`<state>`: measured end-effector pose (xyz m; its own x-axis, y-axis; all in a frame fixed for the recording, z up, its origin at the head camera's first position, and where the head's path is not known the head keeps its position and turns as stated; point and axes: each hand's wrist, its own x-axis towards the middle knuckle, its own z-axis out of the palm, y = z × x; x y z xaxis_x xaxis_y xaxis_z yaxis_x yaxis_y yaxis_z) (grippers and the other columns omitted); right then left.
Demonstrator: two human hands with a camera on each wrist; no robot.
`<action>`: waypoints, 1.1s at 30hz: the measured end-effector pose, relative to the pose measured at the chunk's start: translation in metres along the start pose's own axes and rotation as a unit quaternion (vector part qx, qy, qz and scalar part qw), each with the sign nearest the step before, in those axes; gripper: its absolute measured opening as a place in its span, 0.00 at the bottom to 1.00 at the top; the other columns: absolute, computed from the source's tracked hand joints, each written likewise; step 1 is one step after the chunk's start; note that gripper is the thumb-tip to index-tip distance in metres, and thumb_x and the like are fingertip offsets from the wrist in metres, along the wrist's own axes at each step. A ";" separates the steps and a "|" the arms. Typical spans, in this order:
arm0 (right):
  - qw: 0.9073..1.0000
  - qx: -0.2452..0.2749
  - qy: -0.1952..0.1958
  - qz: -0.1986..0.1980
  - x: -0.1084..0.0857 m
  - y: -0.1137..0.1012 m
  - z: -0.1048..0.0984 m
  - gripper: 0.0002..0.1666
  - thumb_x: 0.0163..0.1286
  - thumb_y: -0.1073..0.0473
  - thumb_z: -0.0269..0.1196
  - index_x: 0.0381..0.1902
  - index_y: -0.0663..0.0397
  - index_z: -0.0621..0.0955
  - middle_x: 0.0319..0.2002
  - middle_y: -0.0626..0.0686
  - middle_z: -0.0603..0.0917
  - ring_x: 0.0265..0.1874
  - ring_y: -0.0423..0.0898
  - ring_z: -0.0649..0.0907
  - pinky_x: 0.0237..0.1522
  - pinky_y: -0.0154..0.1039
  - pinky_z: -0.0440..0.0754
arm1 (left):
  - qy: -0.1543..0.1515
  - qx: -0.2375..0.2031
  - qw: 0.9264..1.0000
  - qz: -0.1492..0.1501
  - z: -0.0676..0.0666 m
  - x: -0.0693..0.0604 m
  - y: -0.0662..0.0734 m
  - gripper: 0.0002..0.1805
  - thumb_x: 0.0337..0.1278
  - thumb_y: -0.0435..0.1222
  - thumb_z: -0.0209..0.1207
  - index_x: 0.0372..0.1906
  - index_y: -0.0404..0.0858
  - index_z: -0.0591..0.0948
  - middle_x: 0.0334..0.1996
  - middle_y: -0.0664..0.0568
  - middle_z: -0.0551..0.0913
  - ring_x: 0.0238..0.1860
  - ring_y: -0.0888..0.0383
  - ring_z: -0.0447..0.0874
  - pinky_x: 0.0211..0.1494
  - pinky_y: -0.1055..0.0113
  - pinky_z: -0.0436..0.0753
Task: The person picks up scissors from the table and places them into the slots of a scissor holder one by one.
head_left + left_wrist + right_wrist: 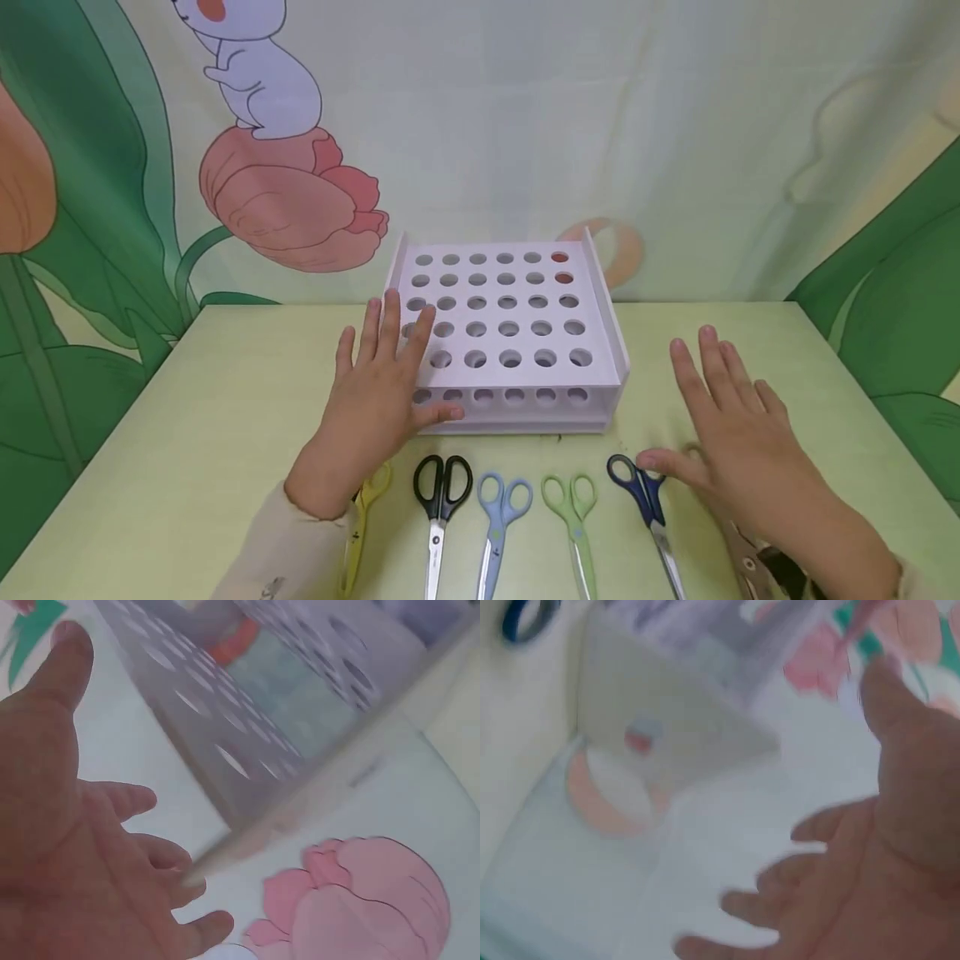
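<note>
A white rack [491, 343] with rows of round holes stands at the middle back, its top panel sloping toward me. My left hand [367, 400] hovers with spread fingers over its left front corner; the left wrist view shows the palm [97, 855] holding nothing. To the right of the rack, my right hand [750, 450] is raised, fingers straight and thumb apart, also with nothing in it in the right wrist view. Beneath the right hand lies a brownish pair of scissors [742, 554], partly hidden. Dark blue scissors [647, 497] lie just left of that hand's thumb.
More scissors lie in a row before the rack, handles pointing away: yellow [355, 542] partly behind the left wrist, black [439, 508], light blue [495, 537] and light green [575, 529]. Red shows through two holes [564, 278] at the rack's upper right. A printed curtain [487, 125] hangs behind the table.
</note>
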<state>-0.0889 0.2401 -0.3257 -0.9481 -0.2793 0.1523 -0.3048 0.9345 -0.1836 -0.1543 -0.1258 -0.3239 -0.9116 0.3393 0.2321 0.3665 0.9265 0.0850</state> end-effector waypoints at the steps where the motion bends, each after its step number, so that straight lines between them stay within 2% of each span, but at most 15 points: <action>1: 1.000 0.013 -0.004 0.001 0.000 0.007 -0.004 0.71 0.63 0.31 0.67 0.82 0.52 0.36 0.79 0.60 0.27 0.77 0.66 0.38 0.62 0.78 0.51 | -0.002 -0.003 1.000 -0.005 -0.001 0.004 -0.004 0.66 0.44 0.66 0.70 0.82 0.40 0.50 0.79 0.32 0.38 0.79 0.37 0.32 0.74 0.36 0.45; 5: 0.995 0.097 -0.014 0.007 -0.002 0.041 -0.021 0.73 0.62 0.41 0.73 0.81 0.45 0.33 0.79 0.57 0.25 0.75 0.70 0.39 0.57 0.81 0.54 | -0.007 -0.016 1.000 -0.017 -0.003 0.016 -0.017 0.70 0.39 0.64 0.74 0.82 0.40 0.49 0.79 0.31 0.36 0.79 0.36 0.32 0.74 0.36 0.46; 9: 0.984 0.176 -0.022 -0.003 -0.003 0.075 -0.027 0.72 0.62 0.50 0.75 0.81 0.40 0.33 0.80 0.54 0.28 0.77 0.65 0.38 0.64 0.76 0.46 | -0.012 -0.035 0.999 -0.017 -0.004 0.022 -0.028 0.70 0.40 0.62 0.75 0.82 0.39 0.49 0.78 0.29 0.36 0.78 0.34 0.33 0.72 0.34 0.51; 13: 0.975 0.209 -0.079 -0.008 -0.003 0.104 -0.025 0.69 0.63 0.53 0.74 0.82 0.34 0.36 0.80 0.61 0.42 0.73 0.72 0.56 0.59 0.75 0.61 | -0.021 -0.070 0.997 -0.014 -0.001 0.024 -0.033 0.69 0.42 0.61 0.75 0.82 0.38 0.48 0.78 0.28 0.36 0.78 0.33 0.35 0.69 0.33 0.56; 16: 0.956 0.248 -0.157 -0.018 -0.001 0.126 -0.015 0.65 0.66 0.56 0.71 0.83 0.34 0.38 0.73 0.70 0.58 0.61 0.73 0.72 0.51 0.62 0.77 | -0.023 -0.092 0.995 -0.013 0.003 0.024 -0.036 0.69 0.42 0.59 0.76 0.82 0.38 0.49 0.78 0.28 0.37 0.78 0.32 0.38 0.67 0.31 0.59; 18: 0.933 0.290 -0.209 -0.033 0.002 0.141 -0.005 0.59 0.70 0.59 0.68 0.83 0.37 0.42 0.63 0.72 0.69 0.54 0.66 0.79 0.47 0.51 0.82 | -0.023 -0.099 0.995 -0.014 0.005 0.024 -0.037 0.69 0.41 0.58 0.77 0.81 0.37 0.49 0.78 0.27 0.37 0.77 0.31 0.40 0.66 0.31 0.61; 20: 0.895 0.356 -0.264 -0.049 0.005 0.154 0.007 0.50 0.74 0.65 0.62 0.83 0.41 0.48 0.50 0.69 0.77 0.42 0.55 0.83 0.34 0.41 0.82 | -0.021 -0.105 0.994 -0.016 0.006 0.023 -0.039 0.68 0.41 0.57 0.78 0.81 0.37 0.50 0.77 0.27 0.38 0.76 0.30 0.43 0.65 0.30 0.62; 22: 0.841 0.432 -0.321 -0.057 0.006 0.166 0.018 0.43 0.75 0.70 0.57 0.81 0.44 0.55 0.39 0.63 0.79 0.29 0.48 0.81 0.27 0.37 0.79 | -0.022 -0.110 0.994 -0.017 0.006 0.023 -0.040 0.68 0.41 0.57 0.78 0.81 0.37 0.49 0.78 0.27 0.38 0.75 0.29 0.47 0.64 0.30 0.63; 24: 0.775 0.504 -0.378 -0.052 0.006 0.175 0.028 0.39 0.75 0.74 0.52 0.80 0.49 0.58 0.26 0.63 0.74 0.20 0.47 0.75 0.24 0.36 0.77 | -0.027 -0.116 0.993 -0.019 0.006 0.023 -0.040 0.68 0.42 0.57 0.77 0.82 0.38 0.49 0.78 0.28 0.38 0.74 0.27 0.51 0.64 0.30 0.64; 25: 0.745 0.528 -0.404 -0.044 0.005 0.179 0.033 0.38 0.75 0.75 0.50 0.79 0.51 0.58 0.22 0.66 0.71 0.19 0.46 0.73 0.24 0.36 0.77 | -0.030 -0.119 0.992 -0.020 0.006 0.023 -0.040 0.68 0.42 0.56 0.77 0.82 0.38 0.49 0.78 0.28 0.37 0.73 0.26 0.52 0.65 0.31 0.64; 26: 0.725 0.542 -0.423 -0.030 0.004 0.181 0.038 0.37 0.76 0.74 0.50 0.78 0.52 0.59 0.20 0.68 0.67 0.18 0.46 0.73 0.25 0.36 0.79 | -0.033 -0.122 0.992 -0.022 0.006 0.023 -0.040 0.68 0.42 0.56 0.77 0.82 0.39 0.48 0.78 0.29 0.37 0.72 0.26 0.55 0.65 0.31 0.64; 27: 0.712 0.551 -0.435 -0.022 0.004 0.182 0.042 0.36 0.75 0.75 0.50 0.78 0.54 0.59 0.20 0.70 0.66 0.17 0.46 0.74 0.25 0.37 0.81 | -0.036 -0.124 0.991 -0.024 0.006 0.022 -0.040 0.68 0.43 0.57 0.76 0.82 0.39 0.48 0.78 0.29 0.37 0.70 0.25 0.58 0.65 0.31 0.64; 28: 0.706 0.555 -0.441 -0.019 0.004 0.183 0.046 0.35 0.75 0.75 0.50 0.77 0.56 0.59 0.20 0.73 0.64 0.16 0.46 0.76 0.26 0.38 0.82 | -0.038 -0.126 0.991 -0.025 0.006 0.022 -0.040 0.67 0.43 0.57 0.76 0.82 0.39 0.48 0.78 0.29 0.37 0.68 0.24 0.61 0.65 0.31 0.64; 29: 0.703 0.556 -0.444 -0.016 0.003 0.183 0.049 0.35 0.75 0.75 0.50 0.76 0.57 0.59 0.20 0.76 0.64 0.16 0.46 0.78 0.26 0.39 0.84 | -0.041 -0.128 0.991 -0.027 0.006 0.022 -0.040 0.67 0.44 0.57 0.76 0.82 0.40 0.47 0.78 0.30 0.37 0.67 0.23 0.63 0.64 0.31 0.65; 33: 0.704 0.554 -0.445 0.004 0.000 0.182 0.057 0.33 0.72 0.75 0.53 0.73 0.57 0.63 0.17 0.64 0.79 0.18 0.44 0.84 0.25 0.41 0.85 | -0.054 -0.143 0.988 -0.029 0.006 0.023 -0.039 0.66 0.45 0.59 0.74 0.82 0.42 0.47 0.79 0.31 0.37 0.63 0.22 0.67 0.64 0.33 0.68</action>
<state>-0.1494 0.3976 -0.4140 -0.4820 -0.7627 -0.4313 0.2836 0.3299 -0.9004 -0.1907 -0.1528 -0.3274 -0.9417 0.3157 0.1160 0.3360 0.8663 0.3696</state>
